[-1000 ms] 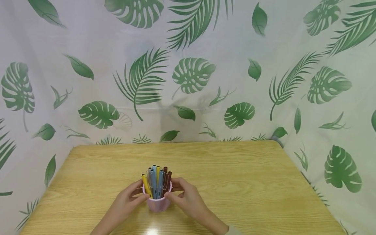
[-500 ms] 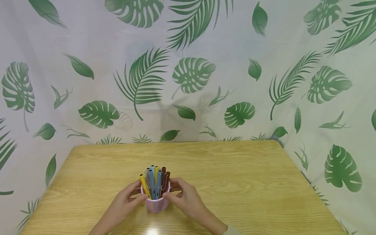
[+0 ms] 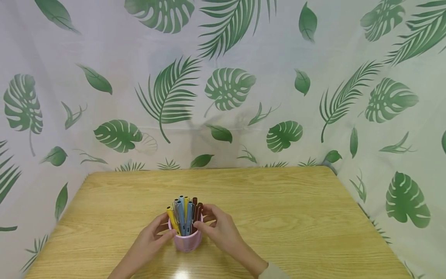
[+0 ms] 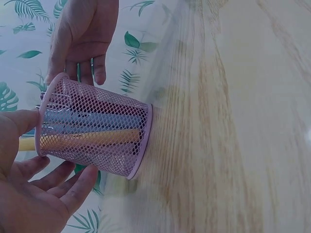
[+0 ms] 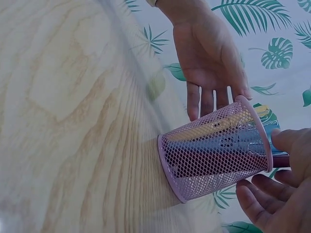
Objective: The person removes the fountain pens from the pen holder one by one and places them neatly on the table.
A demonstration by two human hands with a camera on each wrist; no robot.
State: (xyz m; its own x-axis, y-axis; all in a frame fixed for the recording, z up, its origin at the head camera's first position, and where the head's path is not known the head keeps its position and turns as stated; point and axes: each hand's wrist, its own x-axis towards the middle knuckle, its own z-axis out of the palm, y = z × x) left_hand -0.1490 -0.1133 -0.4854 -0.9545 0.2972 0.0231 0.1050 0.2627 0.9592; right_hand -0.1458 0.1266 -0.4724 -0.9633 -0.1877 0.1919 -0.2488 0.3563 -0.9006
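A pink mesh pen cup [image 3: 187,243] stands upright on the wooden table, packed with yellow, blue and dark brown pens. My left hand [image 3: 149,239] holds the cup at its left side, thumb on the near rim and fingers curved around the far side. My right hand [image 3: 223,231] is at the cup's right rim, its thumb and fingers on either side of the brown pens [image 3: 200,209]. Past the rim in the right wrist view, the right thumb [image 5: 286,139] lies close to the pen ends; whether it touches them is unclear. The pens' lower ends show through the mesh [image 5: 214,150].
The light wood table [image 3: 278,217] reaches back to a white cloth backdrop [image 3: 244,147] printed with green leaves. Cloth also runs along the left and right sides of the table.
My right hand has shifted slightly up from the cup's rim, its thumb now by the brown pens. The cup moved a little left and near, then partly back. My left hand keeps its hold.
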